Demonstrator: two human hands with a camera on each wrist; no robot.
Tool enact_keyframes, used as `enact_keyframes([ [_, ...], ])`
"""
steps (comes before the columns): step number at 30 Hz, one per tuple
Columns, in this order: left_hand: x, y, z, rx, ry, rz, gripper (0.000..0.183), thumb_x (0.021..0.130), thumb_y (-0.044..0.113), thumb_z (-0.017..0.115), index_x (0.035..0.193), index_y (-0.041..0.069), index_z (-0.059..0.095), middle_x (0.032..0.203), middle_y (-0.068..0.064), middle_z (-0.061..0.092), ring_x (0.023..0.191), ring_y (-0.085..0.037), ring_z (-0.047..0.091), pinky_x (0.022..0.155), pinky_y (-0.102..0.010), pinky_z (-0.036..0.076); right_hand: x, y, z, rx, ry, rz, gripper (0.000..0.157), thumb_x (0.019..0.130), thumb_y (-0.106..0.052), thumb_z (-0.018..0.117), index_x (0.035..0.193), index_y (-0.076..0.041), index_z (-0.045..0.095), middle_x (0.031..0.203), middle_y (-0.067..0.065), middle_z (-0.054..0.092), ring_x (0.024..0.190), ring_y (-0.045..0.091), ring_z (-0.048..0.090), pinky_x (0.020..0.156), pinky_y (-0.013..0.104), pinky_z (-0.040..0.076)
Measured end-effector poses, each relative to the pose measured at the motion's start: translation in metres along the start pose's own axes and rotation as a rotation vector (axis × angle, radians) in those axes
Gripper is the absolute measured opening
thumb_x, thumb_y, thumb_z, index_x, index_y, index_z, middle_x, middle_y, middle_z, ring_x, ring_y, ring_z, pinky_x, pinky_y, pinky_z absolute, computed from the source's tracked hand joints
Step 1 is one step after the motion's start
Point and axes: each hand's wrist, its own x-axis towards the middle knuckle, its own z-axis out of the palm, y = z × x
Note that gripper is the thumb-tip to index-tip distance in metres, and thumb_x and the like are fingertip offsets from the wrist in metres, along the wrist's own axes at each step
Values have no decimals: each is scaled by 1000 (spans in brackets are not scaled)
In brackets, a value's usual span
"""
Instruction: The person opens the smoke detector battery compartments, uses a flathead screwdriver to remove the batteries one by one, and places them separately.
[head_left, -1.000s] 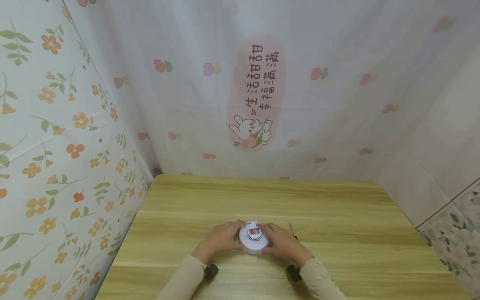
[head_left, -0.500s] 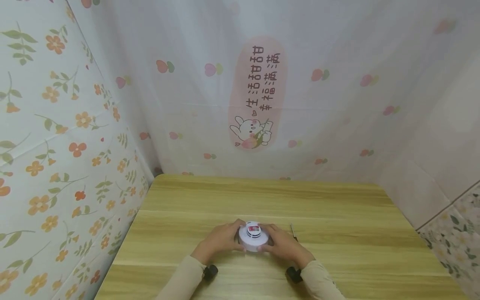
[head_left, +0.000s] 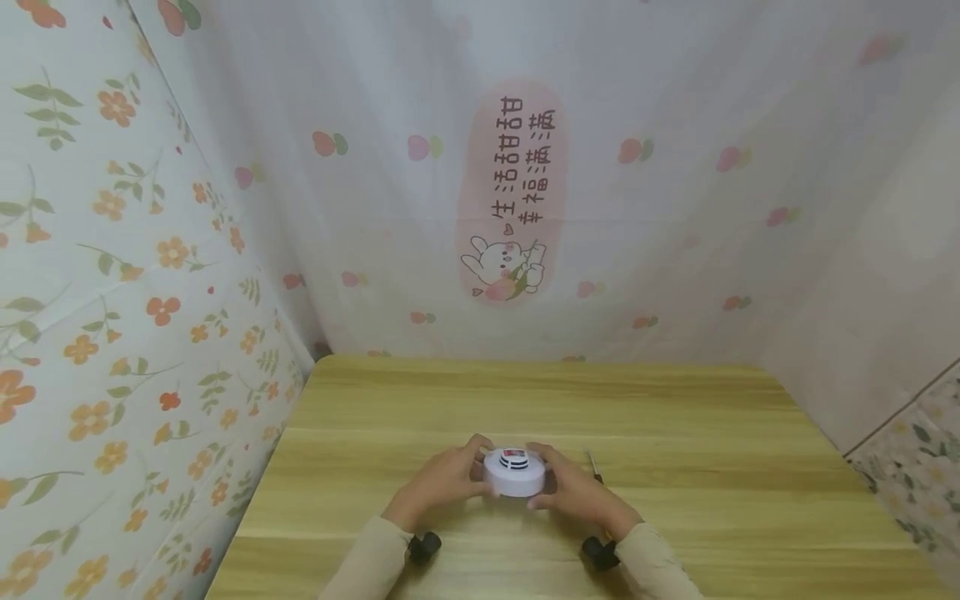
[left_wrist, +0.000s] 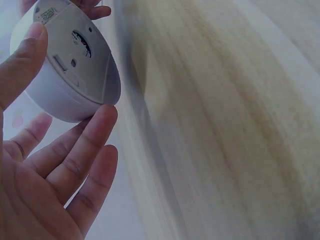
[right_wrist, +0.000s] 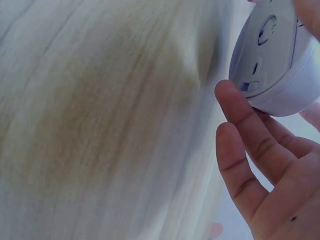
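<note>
A round white smoke detector (head_left: 514,477) with a raised slotted cap and a red label is held between both hands over the table. My left hand (head_left: 450,477) grips its left side, thumb on the near edge. On the right side my right hand (head_left: 576,490) holds it the same way. The left wrist view shows the flat underside of the smoke detector (left_wrist: 82,55), with a round opening and small slots, raised off the wood. The underside also faces the right wrist camera, where fingertips (right_wrist: 229,92) touch the rim.
A thin metal-shafted tool with a dark handle, like a screwdriver (head_left: 595,467), lies just beyond the right hand, partly hidden by it. The wooden table (head_left: 390,400) meets a printed curtain (head_left: 360,225) at the back and a floral one (head_left: 135,350) at left.
The smoke detector has tilted, so its top turns away from the head camera and more of its side wall shows. Both hands keep hold and have shifted slightly right in the head view.
</note>
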Motion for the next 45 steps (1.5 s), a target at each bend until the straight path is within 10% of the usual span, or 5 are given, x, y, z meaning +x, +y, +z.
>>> enact_keyframes([
  [9,-1,0,-8,-176,26,-1,56,87,43,69,127,12,44,115,-16,68,100,-24,69,84,-36,55,-1,-2,-4,10,34,-29,44,93,-23,63,128,-4,43,120,17,60,92,22,67,78,26,54],
  [45,-13,-17,-5,-344,42,20,41,96,13,54,135,8,42,90,-15,74,61,-14,63,50,-21,46,4,-8,11,210,44,68,32,101,-28,49,120,-3,51,80,11,67,69,11,60,63,21,46],
])
